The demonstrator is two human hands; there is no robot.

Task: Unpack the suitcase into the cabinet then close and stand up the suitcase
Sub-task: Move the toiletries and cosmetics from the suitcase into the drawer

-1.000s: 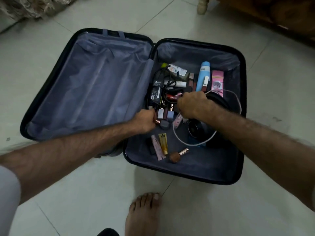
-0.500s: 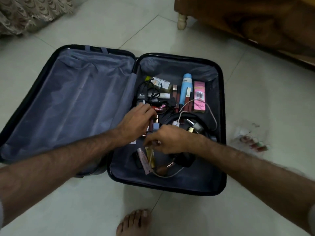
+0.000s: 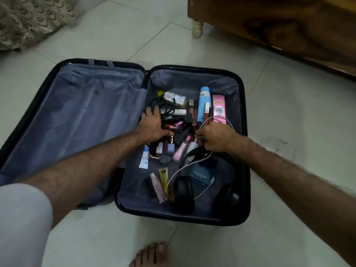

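The black suitcase (image 3: 245, 116) lies open on the floor. Its left half (image 3: 86, 116) shows only grey lining. The right half holds several small items: a blue spray can (image 3: 204, 105), a pink box (image 3: 219, 108), black headphones (image 3: 183, 191), a blue cologne box (image 3: 200, 175), tubes and lipsticks. My left hand (image 3: 152, 126) lies palm down with fingers spread over a black cable and adapter pile. My right hand (image 3: 213, 139) pinches a white cable (image 3: 179, 171), which loops over the pink box and trails down past the headphones.
Wooden furniture (image 3: 279, 26) with a pale turned foot (image 3: 197, 28) stands at the back right. Patterned fabric (image 3: 28, 20) hangs at the back left. My bare foot (image 3: 152, 255) is on the pale tiled floor just in front of the suitcase.
My left hand has slid farther back onto the black cable pile. My right hand has left the front tubes and closed on the white cable. The blue cologne box now shows.
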